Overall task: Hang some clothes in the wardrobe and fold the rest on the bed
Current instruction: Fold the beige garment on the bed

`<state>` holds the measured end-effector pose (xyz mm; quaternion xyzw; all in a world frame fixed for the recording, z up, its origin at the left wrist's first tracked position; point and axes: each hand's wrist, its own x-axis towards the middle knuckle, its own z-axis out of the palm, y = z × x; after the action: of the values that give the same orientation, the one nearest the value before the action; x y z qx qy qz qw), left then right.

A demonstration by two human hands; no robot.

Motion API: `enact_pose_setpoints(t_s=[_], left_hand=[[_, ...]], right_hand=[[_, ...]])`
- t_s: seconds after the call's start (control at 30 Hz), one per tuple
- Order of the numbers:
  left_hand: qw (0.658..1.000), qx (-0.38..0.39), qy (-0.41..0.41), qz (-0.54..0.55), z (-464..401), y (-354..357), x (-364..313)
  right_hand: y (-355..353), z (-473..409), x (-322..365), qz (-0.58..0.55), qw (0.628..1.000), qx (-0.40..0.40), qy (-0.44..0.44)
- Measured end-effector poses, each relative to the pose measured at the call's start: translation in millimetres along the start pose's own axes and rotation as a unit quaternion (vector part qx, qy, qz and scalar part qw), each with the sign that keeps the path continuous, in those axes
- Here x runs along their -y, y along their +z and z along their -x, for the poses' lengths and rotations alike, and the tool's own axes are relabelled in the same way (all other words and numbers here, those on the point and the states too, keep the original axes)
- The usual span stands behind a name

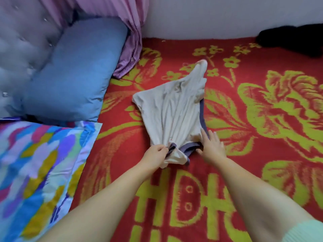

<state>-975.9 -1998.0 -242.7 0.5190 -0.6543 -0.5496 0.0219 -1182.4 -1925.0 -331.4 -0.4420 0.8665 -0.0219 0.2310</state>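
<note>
The cream shirt (172, 109) lies on the bed (262, 154), right in front of you, in the middle. It has a dark blue-grey trim along its near edge and right side. Its long way runs from your hands up and away from you, leaning a little to the right, and it ends in a thin point at the far end. The near end is bunched up small, and the far part spreads out wide.

Your left hand (155, 153) pinches the bunched near end of the shirt, with your fingers and thumb closed on the cloth. Your right hand (212, 145) lies flat with straight fingers, touching the shirt's near right corner at the trim. Both hands are at the near end, so the rest of the shirt lies away from you. I think you need to spread this end flat next, before you fold.

The red and yellow blanket (227, 172) under the shirt has big yellow letters near you. They look like "HDH", but they are cut off, so I cannot be sure.

A blue pillow (75, 75) sits far to the left, and a colourful pillow (40, 168) lies near your left arm. Some black clothes (293, 39) lie in the far right corner, well apart from the shirt.
</note>
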Motion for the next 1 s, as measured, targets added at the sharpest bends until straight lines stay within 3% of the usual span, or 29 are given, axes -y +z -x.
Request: enact_pose_setpoints(t_s=[0.2,0.4,0.57,0.73,0.87,1.0], left_hand=[[0.983,0.025,-0.013,0.18,136,-80,-12],[0.982,0.025,0.059,0.176,226,-120,-38],[0.987,0.027,0.101,0.123,269,-109,-73],[0.981,0.075,0.162,0.073,301,-77,-118],[0.987,0.007,0.155,0.048,318,-66,-146],[0.973,0.072,0.192,-0.102,342,-63,-168]], right_hand=[[6,122,80,0.007,0.99,0.14,0.007],[-23,227,140,-0.132,0.965,0.177,-0.144],[-78,297,155,-0.312,0.884,0.281,-0.206],[-129,351,128,-0.469,0.861,0.099,-0.17],[-168,390,86,-0.482,0.868,0.062,-0.1],[-215,428,54,-0.472,0.878,0.012,-0.082]])
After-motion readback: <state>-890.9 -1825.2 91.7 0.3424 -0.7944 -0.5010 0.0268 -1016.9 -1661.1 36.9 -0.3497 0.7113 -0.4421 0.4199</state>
